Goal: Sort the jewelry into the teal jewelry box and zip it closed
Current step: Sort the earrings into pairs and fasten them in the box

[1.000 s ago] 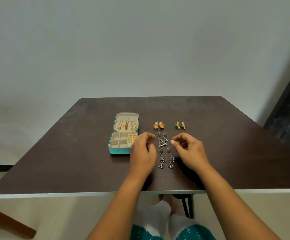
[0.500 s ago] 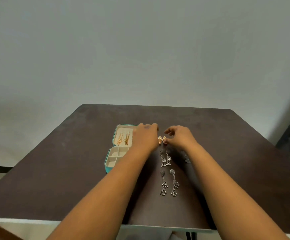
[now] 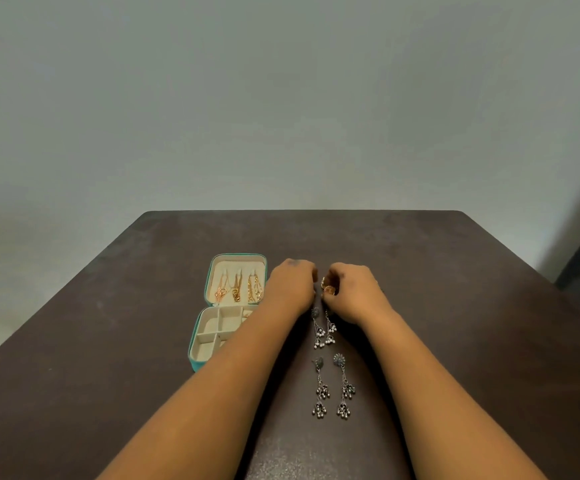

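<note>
Right hand (image 3: 350,292) fingers (image 3: 330,296) pinch small orange-gold earring (image 3: 328,289); left hand (image 3: 290,287) curled, grip unclear. Teal jewelry box (image 3: 227,310) open, cream compartments.

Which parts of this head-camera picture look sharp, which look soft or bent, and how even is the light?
Head view: light is soft and even, with no glare on the dark table. The silver drop earrings are fairly sharp; the orange earring at the right hand is too small to read. Wide-angle stretch enlarges the forearms.
</note>
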